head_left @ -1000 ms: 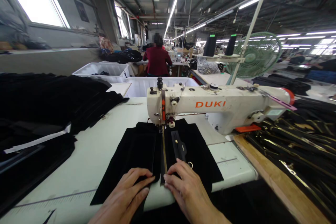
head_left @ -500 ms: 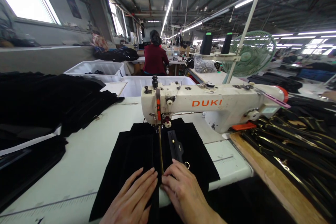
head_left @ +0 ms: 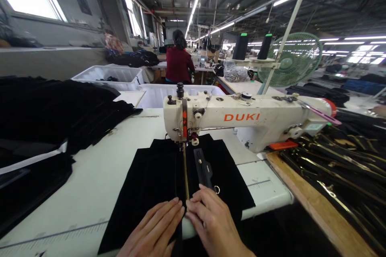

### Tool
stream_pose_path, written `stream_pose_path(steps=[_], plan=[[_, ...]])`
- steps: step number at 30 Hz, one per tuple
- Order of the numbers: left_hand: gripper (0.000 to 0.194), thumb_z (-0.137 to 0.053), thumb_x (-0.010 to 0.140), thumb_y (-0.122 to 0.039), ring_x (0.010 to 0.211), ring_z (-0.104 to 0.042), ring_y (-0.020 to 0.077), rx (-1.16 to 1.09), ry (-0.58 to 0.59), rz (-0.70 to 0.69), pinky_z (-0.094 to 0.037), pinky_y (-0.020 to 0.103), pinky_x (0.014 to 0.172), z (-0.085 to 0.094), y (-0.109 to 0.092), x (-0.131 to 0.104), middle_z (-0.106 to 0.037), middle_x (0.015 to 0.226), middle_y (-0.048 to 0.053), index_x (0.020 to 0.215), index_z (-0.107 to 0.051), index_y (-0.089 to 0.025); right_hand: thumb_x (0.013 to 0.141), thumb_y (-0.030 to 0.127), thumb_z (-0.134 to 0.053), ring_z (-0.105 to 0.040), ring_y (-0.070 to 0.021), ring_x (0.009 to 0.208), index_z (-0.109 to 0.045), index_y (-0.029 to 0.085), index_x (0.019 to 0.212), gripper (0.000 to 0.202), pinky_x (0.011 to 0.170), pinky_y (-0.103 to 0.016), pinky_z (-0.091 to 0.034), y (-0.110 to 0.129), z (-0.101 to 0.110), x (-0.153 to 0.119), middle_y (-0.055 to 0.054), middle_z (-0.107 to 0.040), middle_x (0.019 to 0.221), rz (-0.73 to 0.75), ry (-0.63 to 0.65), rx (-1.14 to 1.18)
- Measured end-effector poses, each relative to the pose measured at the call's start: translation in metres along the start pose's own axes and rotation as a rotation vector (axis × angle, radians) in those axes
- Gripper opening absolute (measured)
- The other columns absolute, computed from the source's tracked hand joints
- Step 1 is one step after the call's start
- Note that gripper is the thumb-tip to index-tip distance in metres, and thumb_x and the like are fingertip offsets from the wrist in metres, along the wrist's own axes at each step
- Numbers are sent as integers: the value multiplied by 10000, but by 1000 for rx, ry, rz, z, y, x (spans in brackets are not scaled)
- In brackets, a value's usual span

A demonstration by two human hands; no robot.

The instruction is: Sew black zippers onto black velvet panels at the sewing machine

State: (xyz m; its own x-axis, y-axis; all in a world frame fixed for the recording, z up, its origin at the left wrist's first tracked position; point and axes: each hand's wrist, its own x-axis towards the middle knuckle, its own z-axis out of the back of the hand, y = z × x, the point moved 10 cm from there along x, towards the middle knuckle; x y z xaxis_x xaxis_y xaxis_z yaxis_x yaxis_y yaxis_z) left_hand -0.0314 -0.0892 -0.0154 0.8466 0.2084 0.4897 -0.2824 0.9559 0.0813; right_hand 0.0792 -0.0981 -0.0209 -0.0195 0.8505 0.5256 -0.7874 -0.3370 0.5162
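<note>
Black fabric (head_left: 147, 180) lies under the needle area of a white sewing machine (head_left: 208, 118) marked DUKI. A gold-toothed zipper (head_left: 185, 172) runs along its middle, from the presser foot toward me. My left hand (head_left: 157, 227) rests flat on the fabric left of the zipper, fingers stretched out and side by side. With thumb and fingertips, my right hand (head_left: 212, 217) pinches the zipper's near end. Just beyond this hand, the fabric's right part carries a dark zippered patch (head_left: 201, 166) and a gold ring (head_left: 217, 189).
Black fabric pieces (head_left: 60, 108) are piled at left. Gold-toothed zippers (head_left: 328, 184) lie heaped at right behind a wooden edge (head_left: 316, 200). White bins (head_left: 108, 78) stand beyond the table. Thread cones (head_left: 240, 47) and a green fan (head_left: 291, 60) are behind the machine. A person in red (head_left: 178, 64) sits farther back.
My left fingers have drawn closer together and shifted slightly right and nearer me. The right hand keeps its pinch on the zipper. The view has shifted a little.
</note>
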Motion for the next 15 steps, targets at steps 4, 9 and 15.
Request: stream_pose_path(steps=[4, 9, 15], plan=[[559, -454, 785, -25, 1200, -597, 150, -107, -4, 69, -439, 217, 1035, -2, 3, -2, -658, 1277, 59, 1324, -555, -132, 891, 81, -607, -616, -167, 837, -643, 203, 949, 140, 1035, -385, -469, 0, 0, 0, -19, -610, 887, -3, -8, 29], [712, -391, 732, 45, 1139, -619, 131, -315, -34, 189, -475, 190, 1010, 3, 13, 8, -662, 1174, 39, 1381, -510, -223, 916, 96, -552, -606, -170, 783, -623, 209, 916, 134, 994, -398, -488, 7, 0, 1, -10, -595, 827, 55, 1, -66], [680, -419, 731, 61, 1105, -625, 165, -339, -40, 209, -508, 234, 993, 0, 16, 6, -660, 1149, 42, 1324, -555, -242, 959, 118, -490, -592, -152, 747, -604, 218, 909, 160, 975, -397, -489, 8, -2, 4, 8, -588, 792, 82, 9, -83]])
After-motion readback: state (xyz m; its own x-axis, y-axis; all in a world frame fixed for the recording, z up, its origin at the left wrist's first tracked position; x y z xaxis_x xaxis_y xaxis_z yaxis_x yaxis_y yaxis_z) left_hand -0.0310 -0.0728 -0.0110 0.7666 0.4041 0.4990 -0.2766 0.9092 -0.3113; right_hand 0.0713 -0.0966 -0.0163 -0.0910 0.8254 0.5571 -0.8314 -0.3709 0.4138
